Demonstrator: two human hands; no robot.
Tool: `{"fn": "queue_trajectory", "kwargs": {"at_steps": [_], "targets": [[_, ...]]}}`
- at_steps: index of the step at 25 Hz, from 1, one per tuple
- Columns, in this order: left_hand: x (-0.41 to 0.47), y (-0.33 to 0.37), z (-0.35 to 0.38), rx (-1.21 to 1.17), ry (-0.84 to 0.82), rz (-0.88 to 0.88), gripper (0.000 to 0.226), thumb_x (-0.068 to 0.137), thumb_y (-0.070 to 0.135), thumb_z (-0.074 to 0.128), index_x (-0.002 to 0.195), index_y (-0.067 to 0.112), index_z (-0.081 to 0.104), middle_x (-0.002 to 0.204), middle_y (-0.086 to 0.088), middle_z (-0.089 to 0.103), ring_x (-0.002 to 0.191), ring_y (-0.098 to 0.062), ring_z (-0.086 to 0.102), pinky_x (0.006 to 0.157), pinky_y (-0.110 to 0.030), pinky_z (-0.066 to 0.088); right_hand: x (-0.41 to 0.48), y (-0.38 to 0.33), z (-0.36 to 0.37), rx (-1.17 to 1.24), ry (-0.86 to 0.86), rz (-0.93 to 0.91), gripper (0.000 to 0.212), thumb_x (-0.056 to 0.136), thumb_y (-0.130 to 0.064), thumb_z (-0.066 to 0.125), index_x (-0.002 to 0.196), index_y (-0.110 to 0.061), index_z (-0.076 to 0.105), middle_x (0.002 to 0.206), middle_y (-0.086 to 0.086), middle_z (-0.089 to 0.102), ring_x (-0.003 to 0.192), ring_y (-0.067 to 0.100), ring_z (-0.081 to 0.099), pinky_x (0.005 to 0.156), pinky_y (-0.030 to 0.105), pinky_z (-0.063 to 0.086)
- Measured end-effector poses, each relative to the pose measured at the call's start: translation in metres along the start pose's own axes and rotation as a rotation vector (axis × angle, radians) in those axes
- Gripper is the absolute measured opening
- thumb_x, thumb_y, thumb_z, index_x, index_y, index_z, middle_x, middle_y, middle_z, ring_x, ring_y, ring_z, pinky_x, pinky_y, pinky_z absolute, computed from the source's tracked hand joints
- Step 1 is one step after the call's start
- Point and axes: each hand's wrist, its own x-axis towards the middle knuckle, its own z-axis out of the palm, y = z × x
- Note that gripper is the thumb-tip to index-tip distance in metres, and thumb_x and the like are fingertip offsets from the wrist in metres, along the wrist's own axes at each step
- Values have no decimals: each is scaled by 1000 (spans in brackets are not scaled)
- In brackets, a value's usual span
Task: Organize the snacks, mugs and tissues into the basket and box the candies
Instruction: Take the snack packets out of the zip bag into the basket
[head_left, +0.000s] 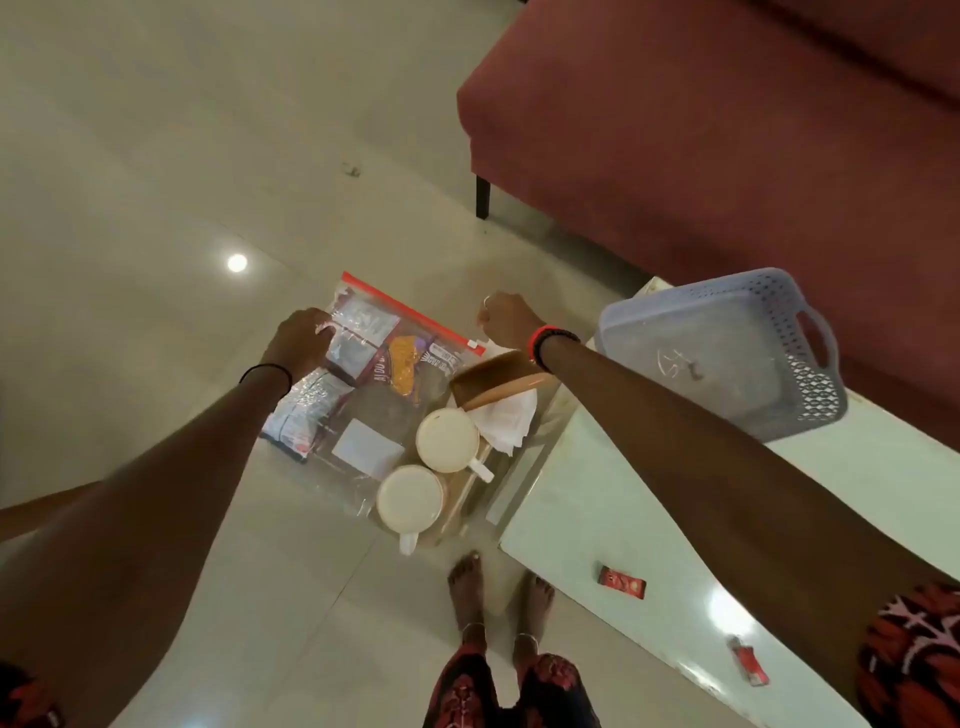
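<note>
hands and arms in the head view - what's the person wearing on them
Both forearms are bare, with no long sleeves. The left hand has a thin black band at the wrist. The right hand has a red band beside a black beaded one at the wrist, and a thin ring on one finger. Red and black patterned fabric with white markings shows near the upper arms at the frame's lower corners.

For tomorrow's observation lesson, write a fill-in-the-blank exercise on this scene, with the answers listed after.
1. The zip bag has a ___ seal strip.
2. Inside it lie ___ white mugs.
3. The lavender basket sits on the ___.
4. The left hand grips the bag's ___ edge.

Answers: red; two; table; top
</note>
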Motion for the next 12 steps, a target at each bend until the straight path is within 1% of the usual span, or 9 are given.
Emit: {"fn": "queue_trajectory", "kwargs": {"at_steps": [1,3,4,6,8,10,12], "targets": [[8,-3,8,-25,13,-28,37,96,15,45,128,-2,52,136,-23,51,126,-38,46,106,-42,35,10,0,5,-26,-47,7,30,91,0,43,113,7,62,122,22,62,115,36,57,99,37,44],[23,-8,20,-42,43,-98,43,97,21,44,133,-3,45,138,-27,46,128,-41,42,108,-46,33,27,1,16,0,-96,30,28,91,-7,47,112,5,63,117,20,65,110,33,60,94,35,48],[27,-8,27,-40,45,-122,43,98,22,41,132,-5,44,137,-28,46,127,-43,42,107,-48,34,34,2,23,2,-120,21,28,90,-9,49,110,4,64,114,20,67,106,32,62,92,35,50],[37,-12,37,-55,60,-147,40,98,23,38,122,-6,51,127,-29,53,118,-44,48,102,-50,40,48,2,36,-9,-145,-8,27,89,-11,51,104,4,67,106,20,70,94,30,65,86,35,52],[43,-15,36,-149,127,-191,35,96,24,43,113,-2,59,118,-25,61,111,-41,56,98,-45,45,56,0,42,13,-137,-40,26,87,-11,52,101,2,70,102,19,71,89,28,65,82,33,53],[47,-19,35,-233,194,-228,29,93,21,50,108,2,65,112,-21,66,108,-37,60,94,-40,47,60,-3,46,56,-101,-50,23,85,-7,54,99,0,71,103,17,71,92,27,65,83,32,52],[46,-19,32,-291,226,-219,24,92,14,53,104,1,69,109,-20,69,105,-34,62,88,-32,47,60,-7,48,79,-57,-53,21,84,-2,53,95,0,71,102,16,71,95,27,65,81,30,51]]}}
